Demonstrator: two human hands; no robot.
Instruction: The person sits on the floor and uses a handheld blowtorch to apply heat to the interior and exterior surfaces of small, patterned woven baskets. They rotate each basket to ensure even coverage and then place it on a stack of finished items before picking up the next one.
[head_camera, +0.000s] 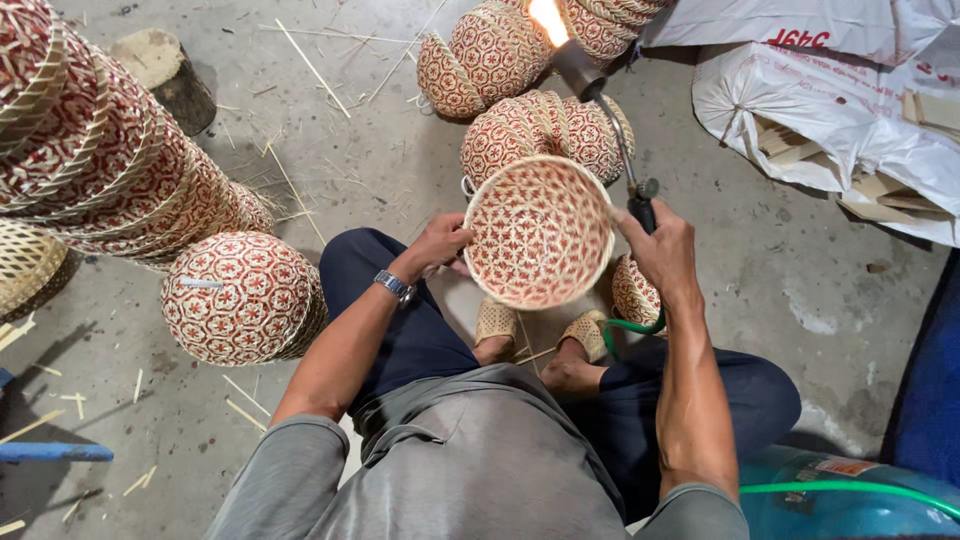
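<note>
Red-and-cream woven bamboo basket (538, 232) sits at frame centre, its hollow facing you; your left hand (437, 243) has its fingers curled on its left rim. Your right hand (660, 250) is wrapped tight round a gas torch (600, 100), flame (547, 20) at top centre.

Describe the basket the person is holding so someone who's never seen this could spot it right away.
Start at the seated person's knees in the middle of the concrete floor. Just above them, the left hand grips a round woven basket with a red-and-cream star pattern. Unlike the stacked baskets around it, its open inside faces up, beside the lit torch in the right hand.
</note>
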